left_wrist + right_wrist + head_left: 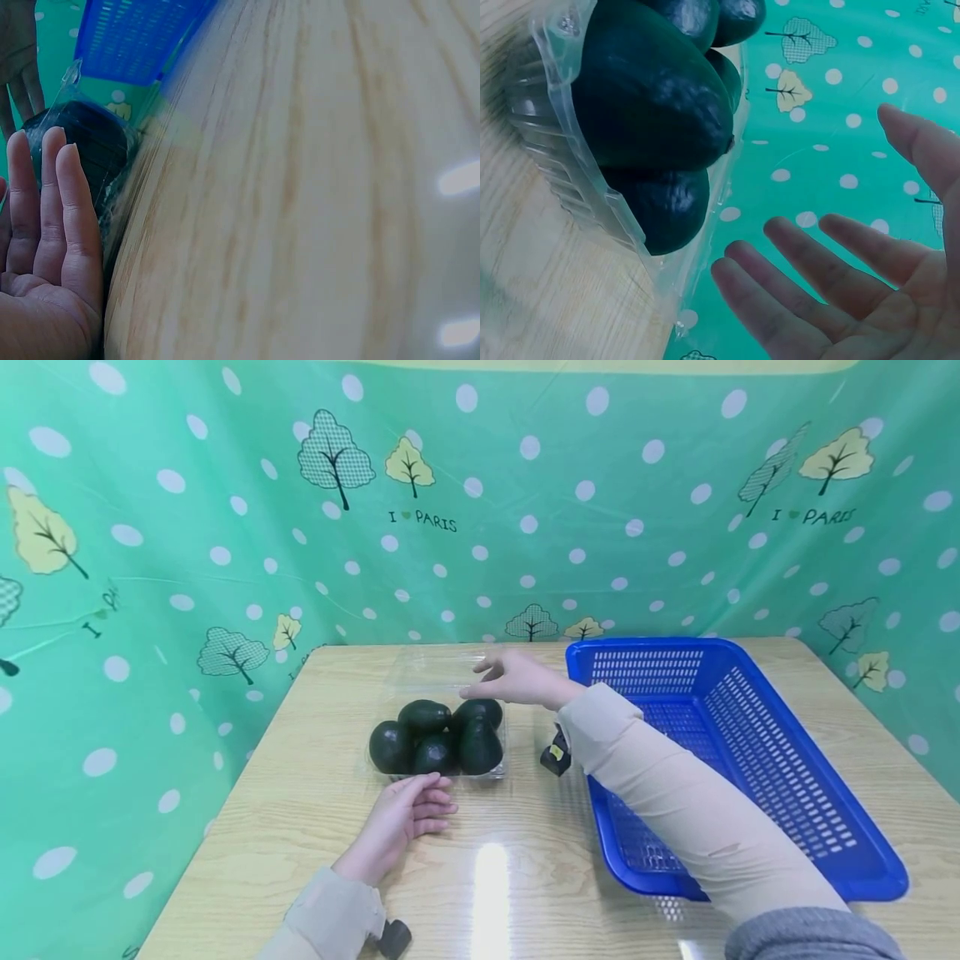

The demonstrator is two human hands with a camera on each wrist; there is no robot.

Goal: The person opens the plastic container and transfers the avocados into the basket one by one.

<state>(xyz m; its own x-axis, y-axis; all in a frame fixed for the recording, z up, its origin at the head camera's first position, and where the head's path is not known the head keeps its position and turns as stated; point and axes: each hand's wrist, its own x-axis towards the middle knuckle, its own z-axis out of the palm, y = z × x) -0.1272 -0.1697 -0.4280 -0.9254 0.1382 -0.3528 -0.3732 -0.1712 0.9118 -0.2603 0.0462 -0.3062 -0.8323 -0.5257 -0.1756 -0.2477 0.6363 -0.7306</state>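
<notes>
Several dark green avocados [425, 717] fill a clear plastic container [491, 773] on the wooden table. Its transparent lid [420, 669] lies folded back behind them. My left hand [408, 818] is at the container's front edge, with its fingers loosely extended and nothing held. The left wrist view shows those straight fingers [75, 202] close to the container's side. Over the back right of the container hovers my right hand [521, 678], fingers apart and holding nothing. The right wrist view shows it beside a large avocado [652, 90], with a gap between.
A blue perforated basket [750, 852] stands on the right of the table [292, 760], partly under my right forearm. Black wrist devices [556, 758] hang at both cuffs. A green patterned curtain [480, 560] closes off the back and sides.
</notes>
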